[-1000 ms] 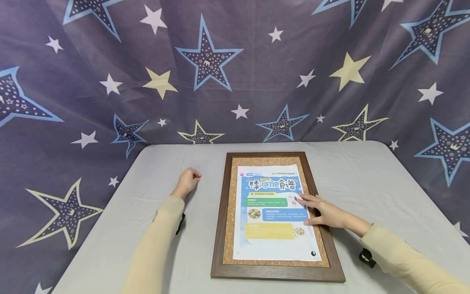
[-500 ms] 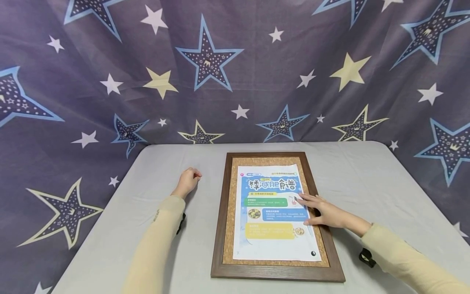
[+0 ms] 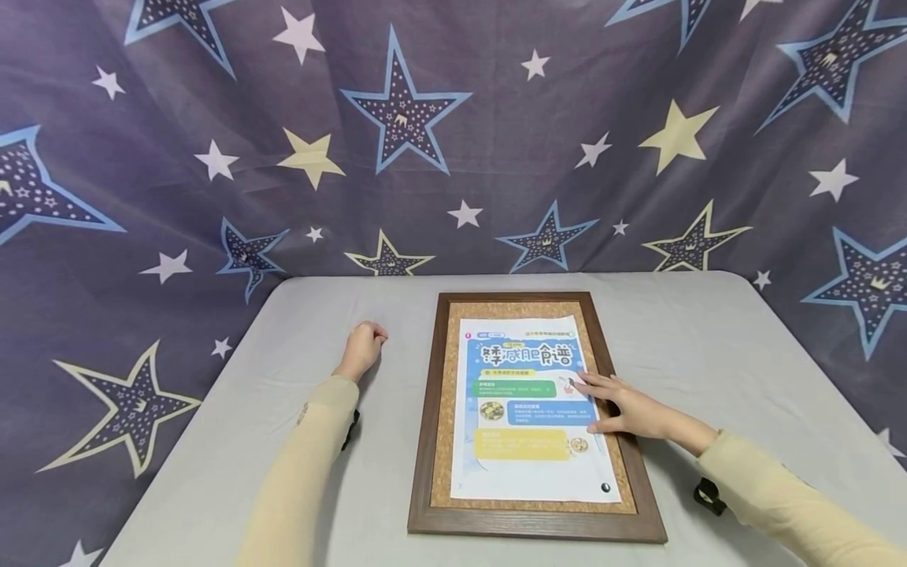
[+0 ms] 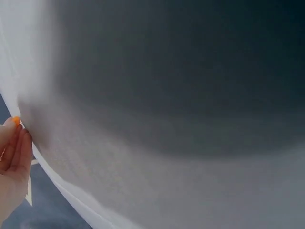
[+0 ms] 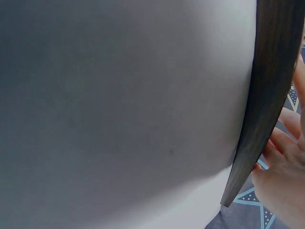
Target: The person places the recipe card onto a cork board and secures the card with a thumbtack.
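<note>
A brown-framed cork board (image 3: pixel 445 394) lies flat on the table with a printed paper sheet (image 3: pixel 531 480) on its cork. My right hand (image 3: pixel 627 409) rests across the board's right edge, fingers spread, with the fingertips on the sheet's right side. In the right wrist view, the dark frame side (image 5: pixel 271 81) passes beside that hand. To the left of the board, my left hand (image 3: pixel 361 350) is low over the cloth. Its thumb and fingers pinch a small orange thing (image 4: pixel 16 120), which shows only as a tip in the left wrist view.
A pale grey cloth covers the table (image 3: pixel 312 315). Behind it and at both sides hangs a dark curtain (image 3: pixel 496 118) printed with stars. A small pink dot (image 3: pixel 468 335) shows at the sheet's upper left, and a black round spot (image 3: pixel 605 487) at its lower right.
</note>
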Motion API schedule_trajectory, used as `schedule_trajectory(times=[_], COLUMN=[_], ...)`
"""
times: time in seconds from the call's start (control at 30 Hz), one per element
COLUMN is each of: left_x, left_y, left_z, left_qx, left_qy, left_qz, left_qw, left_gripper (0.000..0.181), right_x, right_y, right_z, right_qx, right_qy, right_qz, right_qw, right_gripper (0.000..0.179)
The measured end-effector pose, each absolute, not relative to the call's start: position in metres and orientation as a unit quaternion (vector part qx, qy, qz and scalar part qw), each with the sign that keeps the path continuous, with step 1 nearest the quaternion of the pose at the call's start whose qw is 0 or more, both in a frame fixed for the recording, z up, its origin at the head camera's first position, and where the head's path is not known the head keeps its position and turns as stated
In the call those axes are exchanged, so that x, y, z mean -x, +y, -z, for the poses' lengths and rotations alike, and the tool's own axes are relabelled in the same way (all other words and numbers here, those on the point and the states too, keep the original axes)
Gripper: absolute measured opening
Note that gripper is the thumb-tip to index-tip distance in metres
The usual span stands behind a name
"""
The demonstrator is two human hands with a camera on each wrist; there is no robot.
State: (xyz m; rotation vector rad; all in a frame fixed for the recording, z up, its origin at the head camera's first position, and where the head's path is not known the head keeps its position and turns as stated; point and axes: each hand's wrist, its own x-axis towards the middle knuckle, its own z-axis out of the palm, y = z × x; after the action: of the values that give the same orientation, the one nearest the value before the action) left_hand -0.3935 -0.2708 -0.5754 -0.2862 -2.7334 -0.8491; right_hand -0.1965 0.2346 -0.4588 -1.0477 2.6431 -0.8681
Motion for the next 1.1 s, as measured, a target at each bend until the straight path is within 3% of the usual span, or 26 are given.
schedule_trajectory(times=[0.17, 0.23, 0.53, 1.1], left_x=[0.362, 0.363, 0.296, 0.277], left_y=[-0.256, -0.258, -0.218, -0.204], left_z=[0.532, 0.534, 0.457, 0.448], left_qx=[0.07, 0.079, 0.067, 0.088], left_qy=[-0.938, -0.931, -0.931, -0.908], left_qz=[0.336, 0.349, 0.358, 0.41], left_qw=[0.06, 0.066, 0.032, -0.004], left_gripper=[0.009, 0.01, 0.009, 0.013], right_x=[0.196, 0.196, 0.197, 0.196], right_y=[0.234, 0.234, 0.234, 0.234], right_z=[0.458, 0.457, 0.458, 0.458], right_qx=[0.351, 0.351, 0.352, 0.351], right_qy=[0.89, 0.89, 0.89, 0.889], right_qz=[0.28, 0.279, 0.277, 0.282], right_qw=[0.082, 0.08, 0.081, 0.083], right_gripper=[0.071, 0.071, 0.071, 0.071])
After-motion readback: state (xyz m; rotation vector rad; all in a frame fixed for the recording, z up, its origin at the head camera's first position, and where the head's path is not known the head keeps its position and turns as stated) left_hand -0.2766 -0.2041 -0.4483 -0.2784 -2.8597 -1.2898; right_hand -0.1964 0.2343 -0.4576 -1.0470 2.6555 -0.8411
